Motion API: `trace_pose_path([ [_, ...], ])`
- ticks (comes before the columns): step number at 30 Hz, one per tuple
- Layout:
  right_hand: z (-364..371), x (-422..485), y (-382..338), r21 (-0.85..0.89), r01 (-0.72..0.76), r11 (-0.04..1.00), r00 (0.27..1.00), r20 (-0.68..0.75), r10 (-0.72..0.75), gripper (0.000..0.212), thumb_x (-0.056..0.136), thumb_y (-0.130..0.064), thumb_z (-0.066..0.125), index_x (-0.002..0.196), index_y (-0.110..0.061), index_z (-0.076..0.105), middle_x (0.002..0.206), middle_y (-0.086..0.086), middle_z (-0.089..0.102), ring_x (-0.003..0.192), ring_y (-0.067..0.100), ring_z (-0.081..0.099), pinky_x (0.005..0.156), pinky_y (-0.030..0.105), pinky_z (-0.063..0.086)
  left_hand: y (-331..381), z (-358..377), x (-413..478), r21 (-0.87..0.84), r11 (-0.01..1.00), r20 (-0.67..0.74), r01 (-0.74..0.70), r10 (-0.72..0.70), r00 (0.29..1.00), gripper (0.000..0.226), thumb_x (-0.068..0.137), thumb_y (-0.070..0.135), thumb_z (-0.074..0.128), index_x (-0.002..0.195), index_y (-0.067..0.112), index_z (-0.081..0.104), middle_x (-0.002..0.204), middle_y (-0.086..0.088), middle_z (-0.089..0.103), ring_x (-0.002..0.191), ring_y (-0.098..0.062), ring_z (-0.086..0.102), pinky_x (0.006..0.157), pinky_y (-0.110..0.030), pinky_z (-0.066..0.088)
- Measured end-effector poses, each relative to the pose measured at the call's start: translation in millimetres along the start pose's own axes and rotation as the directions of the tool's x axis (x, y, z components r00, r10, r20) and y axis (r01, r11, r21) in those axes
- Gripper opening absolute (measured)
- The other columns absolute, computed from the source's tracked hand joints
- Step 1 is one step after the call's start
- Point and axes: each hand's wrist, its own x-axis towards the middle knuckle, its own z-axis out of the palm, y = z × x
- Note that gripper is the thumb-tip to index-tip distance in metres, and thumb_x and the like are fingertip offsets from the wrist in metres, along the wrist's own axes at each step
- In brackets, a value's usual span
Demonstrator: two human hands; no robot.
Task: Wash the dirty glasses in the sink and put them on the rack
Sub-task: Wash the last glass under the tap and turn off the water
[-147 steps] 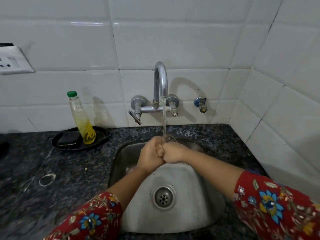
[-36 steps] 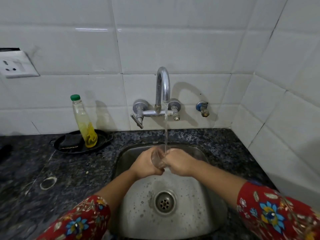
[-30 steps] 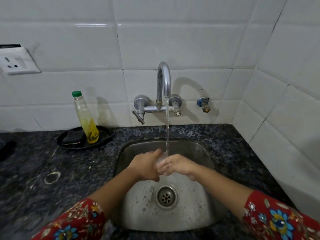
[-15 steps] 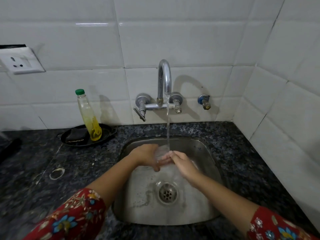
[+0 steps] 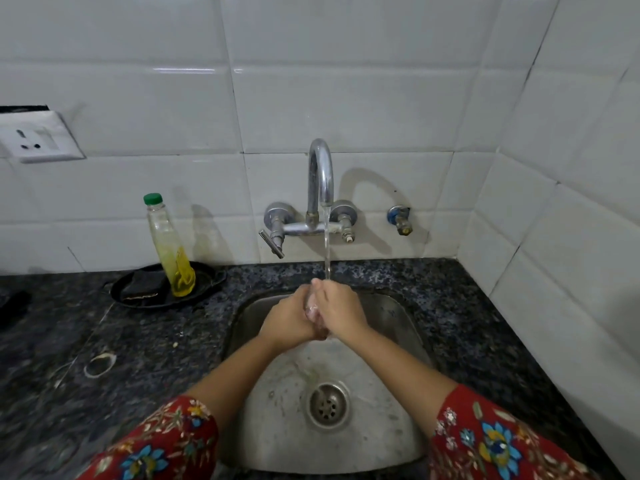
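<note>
Both my hands meet over the steel sink (image 5: 398, 327), right under the water stream (image 5: 326, 244) that falls from the chrome tap (image 5: 320, 174). My left hand (image 5: 287, 318) and my right hand (image 5: 341, 311) are wrapped around a small clear glass (image 5: 311, 310). Only a sliver of the glass shows between my palms; the rest is hidden. The water lands on my fingertips and the glass top. No rack is in view.
A green-capped bottle of yellow liquid (image 5: 171, 247) stands in a black dish (image 5: 207, 282) with a dark scrubber (image 5: 143, 287) on the granite counter (image 5: 104, 341), left of the sink. A wall socket (image 5: 36, 136) is at far left. The sink drain (image 5: 327, 405) lies below my hands.
My hands have closed together around the glass and risen slightly toward the tap; half a second ago my right hand was flatter and lower beside it.
</note>
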Motion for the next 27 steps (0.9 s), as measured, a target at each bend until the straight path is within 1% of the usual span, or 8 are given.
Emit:
trace_pose_path([
  [2,-7,-9,11,0.155,0.170,0.973,0.985,-0.045,-0.165,0.041,0.102,-0.031,0.038,0.082,-0.006,0.064,0.073,0.009,0.071,0.071,0.021,0.068,0.070,0.037,0.053,0,-18,1,-0.319,0.943,0.217,-0.101,0.176,0.960,0.047,0.065,0.003,0.079,0.106,0.009,0.057,0.096,-0.005,0.069,0.092,-0.018,0.067,0.088,-0.041,0.054],
  [5,-11,-14,19,0.251,0.233,0.939,0.971,-0.010,-0.239,0.040,0.101,-0.032,0.041,0.070,-0.014,0.060,0.058,-0.007,0.062,0.055,0.007,0.062,0.062,0.027,0.052,6,-24,-3,-0.452,0.892,0.318,-0.025,0.187,0.930,0.027,0.068,-0.016,0.071,0.088,-0.001,0.060,0.079,-0.004,0.065,0.077,-0.012,0.063,0.076,-0.029,0.051],
  [11,-12,12,14,0.096,0.065,0.993,0.997,0.030,-0.069,0.043,0.102,-0.036,0.035,0.069,-0.015,0.054,0.075,0.010,0.069,0.073,0.026,0.064,0.069,0.034,0.046,15,8,-3,0.249,0.966,-0.185,0.061,-0.014,0.983,0.055,0.060,0.043,0.069,0.108,0.027,0.048,0.090,0.006,0.068,0.081,-0.017,0.067,0.073,-0.035,0.055],
  [14,-15,6,27,0.254,0.150,0.955,0.989,-0.023,-0.149,0.047,0.100,-0.040,0.035,0.073,-0.010,0.058,0.070,0.008,0.067,0.068,0.024,0.065,0.069,0.040,0.052,10,-15,8,-0.274,0.960,0.163,-0.054,0.102,0.981,0.049,0.065,0.021,0.079,0.108,0.014,0.056,0.096,0.000,0.071,0.087,-0.018,0.069,0.087,-0.041,0.056],
  [17,-12,2,31,0.360,0.153,0.920,0.986,0.012,-0.168,0.043,0.100,-0.037,0.038,0.073,-0.012,0.061,0.068,0.008,0.068,0.065,0.023,0.066,0.070,0.047,0.053,5,-23,5,-0.567,0.805,0.467,0.174,0.140,0.873,0.030,0.071,0.004,0.072,0.098,0.001,0.058,0.084,-0.011,0.067,0.076,-0.026,0.066,0.077,-0.038,0.057],
  [19,-10,7,29,0.304,0.116,0.946,0.986,0.080,-0.147,0.045,0.100,-0.037,0.039,0.071,-0.011,0.061,0.068,0.006,0.068,0.067,0.022,0.066,0.074,0.046,0.053,4,-13,1,-0.507,0.845,0.379,0.173,0.038,0.925,0.040,0.061,0.015,0.075,0.096,0.003,0.060,0.084,-0.011,0.066,0.075,-0.027,0.064,0.075,-0.036,0.056],
  [23,-15,17,19,0.225,0.044,0.973,0.978,0.191,-0.089,0.048,0.101,-0.038,0.035,0.073,-0.009,0.061,0.066,0.006,0.070,0.067,0.025,0.068,0.071,0.039,0.055,3,7,1,0.101,0.992,-0.096,0.074,-0.064,0.993,0.068,0.053,0.042,0.077,0.114,0.025,0.053,0.098,0.007,0.069,0.088,-0.016,0.066,0.079,-0.034,0.053],
  [27,-17,11,17,0.269,0.128,0.955,0.987,0.055,-0.148,0.044,0.101,-0.035,0.037,0.077,-0.006,0.061,0.071,0.007,0.066,0.069,0.024,0.063,0.071,0.043,0.051,5,-22,8,-0.442,0.896,0.252,0.050,0.071,0.965,0.045,0.068,0.014,0.082,0.108,0.011,0.060,0.096,-0.006,0.072,0.087,-0.021,0.070,0.084,-0.040,0.057],
])
